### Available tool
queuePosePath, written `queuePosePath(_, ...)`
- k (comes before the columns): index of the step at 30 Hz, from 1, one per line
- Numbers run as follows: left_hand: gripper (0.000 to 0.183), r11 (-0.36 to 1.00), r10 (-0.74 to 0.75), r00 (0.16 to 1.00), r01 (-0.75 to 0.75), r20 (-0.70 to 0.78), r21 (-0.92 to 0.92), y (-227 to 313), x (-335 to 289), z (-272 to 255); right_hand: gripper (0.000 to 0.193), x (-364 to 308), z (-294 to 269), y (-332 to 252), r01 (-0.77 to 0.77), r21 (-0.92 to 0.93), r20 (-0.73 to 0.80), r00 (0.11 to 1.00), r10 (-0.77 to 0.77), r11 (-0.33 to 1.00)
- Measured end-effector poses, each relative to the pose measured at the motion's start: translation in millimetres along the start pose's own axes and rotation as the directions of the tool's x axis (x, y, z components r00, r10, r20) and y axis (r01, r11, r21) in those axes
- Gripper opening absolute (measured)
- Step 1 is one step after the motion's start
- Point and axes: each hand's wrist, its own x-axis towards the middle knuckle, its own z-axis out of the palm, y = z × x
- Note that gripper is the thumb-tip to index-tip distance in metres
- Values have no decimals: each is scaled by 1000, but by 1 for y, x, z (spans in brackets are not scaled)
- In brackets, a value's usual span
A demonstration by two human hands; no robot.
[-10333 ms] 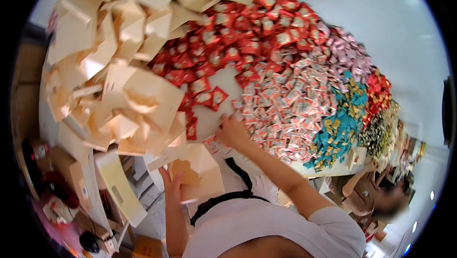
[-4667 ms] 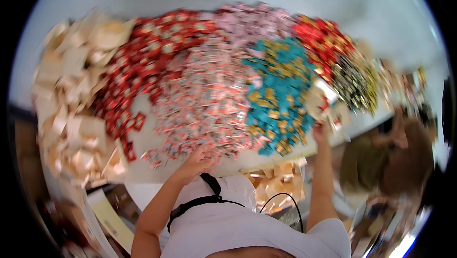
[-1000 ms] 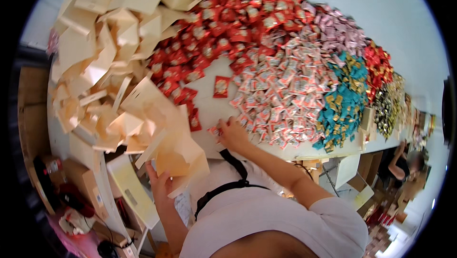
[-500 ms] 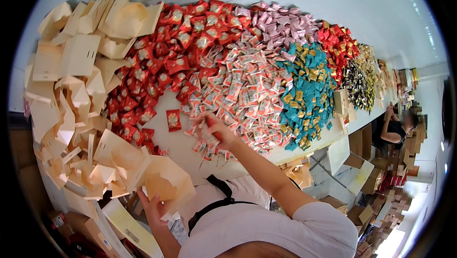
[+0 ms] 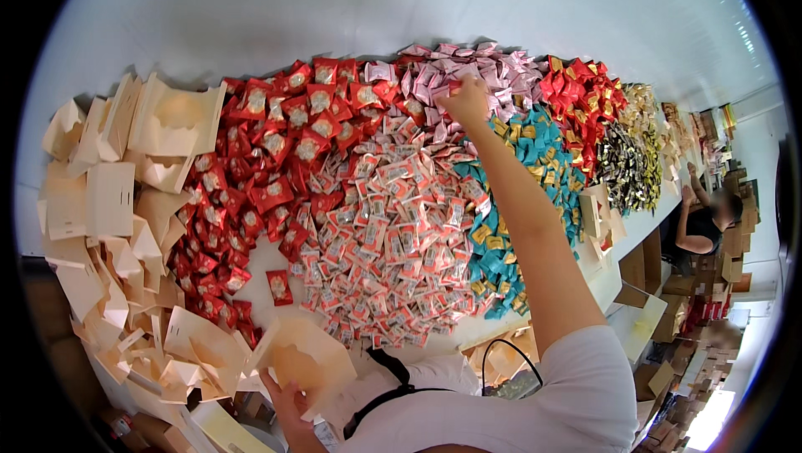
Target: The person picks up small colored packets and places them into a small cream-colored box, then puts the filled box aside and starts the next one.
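Note:
My left hand (image 5: 288, 403) grips the lower side of an open cream cardboard box (image 5: 311, 363), held at the table's near edge in front of my body. With my arm stretched far across the table, my right hand (image 5: 468, 101) is at the pile of pink wrapped packets (image 5: 514, 73). Its fingers are closed, and a bit of red wrapper (image 5: 454, 86) shows at them. Nearer me spreads a heap of white-and-orange small packets (image 5: 393, 236). Red packets (image 5: 271, 144) lie left of it, with one single red packet (image 5: 279, 287) apart on the table.
Many cream boxes (image 5: 109, 202) are stacked on the left. Teal-and-gold packets (image 5: 535, 152), red-and-gold ones (image 5: 581, 94) and black-and-gold ones (image 5: 631, 165) run along the right. Another person (image 5: 702, 219) sits at the far right, near cardboard boxes (image 5: 718, 286).
My right hand has moved from above the white-and-orange packets, away and right to the pink pile. My left hand still holds the cream box. The view has shifted.

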Motion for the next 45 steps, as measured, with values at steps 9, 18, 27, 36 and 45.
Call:
queuePosePath(9,77,999,-15,998,12,-59,-44,-5,-11,44,62,26,-29,15,-96,514,262,964,-50,853)
queuePosePath(18,87,997,-73,997,73,13,11,-16,-5,83,54,-35,-64,103,-384,397,551,826,118,833)
queuePosePath(27,84,998,-67,997,68,23,-8,-37,-29,93,50,-28,-36,88,-387,-3,826,519,221,922)
queuePosePath(36,74,996,-81,984,84,158,-13,-58,-25,138,44,-70,-181,12,-741,430,903,363,-231,516)
queuePosePath(45,67,997,-33,918,59,396,-53,-88,-1,197,48,-214,-232,-74,284,461,769,346,-538,841)
